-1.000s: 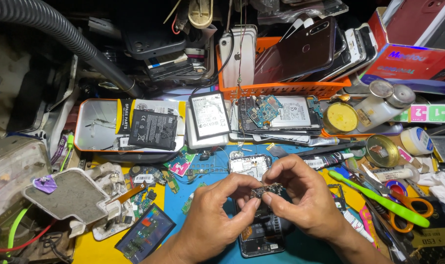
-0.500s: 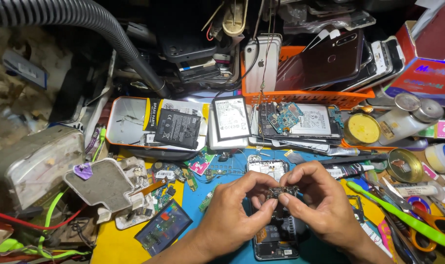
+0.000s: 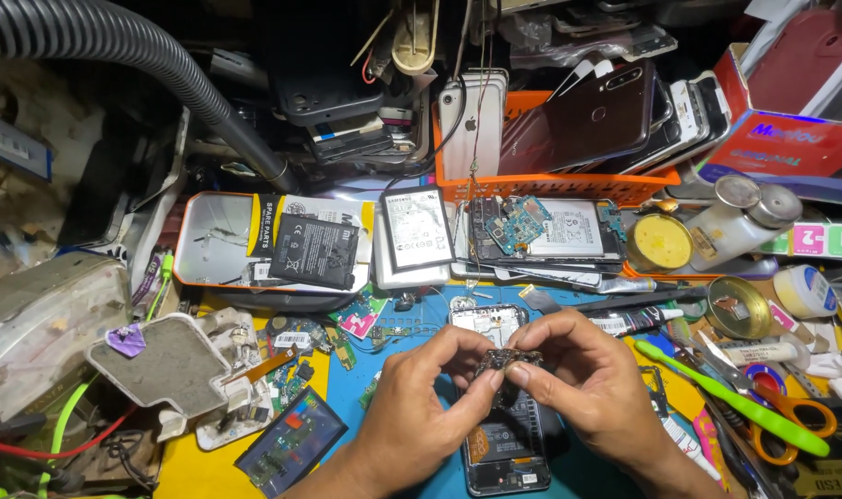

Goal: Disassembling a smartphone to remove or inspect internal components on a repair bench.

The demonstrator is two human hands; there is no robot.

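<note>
We see strong light from above on the middle of the bench, while the top and left corners stay dark. Glare shines on the metal tray (image 3: 208,242) and the tins. The picture is sharp; the edges bend slightly.

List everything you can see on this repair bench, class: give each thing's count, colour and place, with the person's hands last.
Small circuit board: one, dark, pinched between both hands.
Opened phone: one, black, under the hands on the blue mat.
Orange basket: one, back centre, full of phones.
Hose: one, grey, top left.
Battery: one, black, in the white tray.
Green tool: one, right.
Scissors: one, orange-handled, right.
Left hand: one, holding the board.
Right hand: one, holding the board.
</note>
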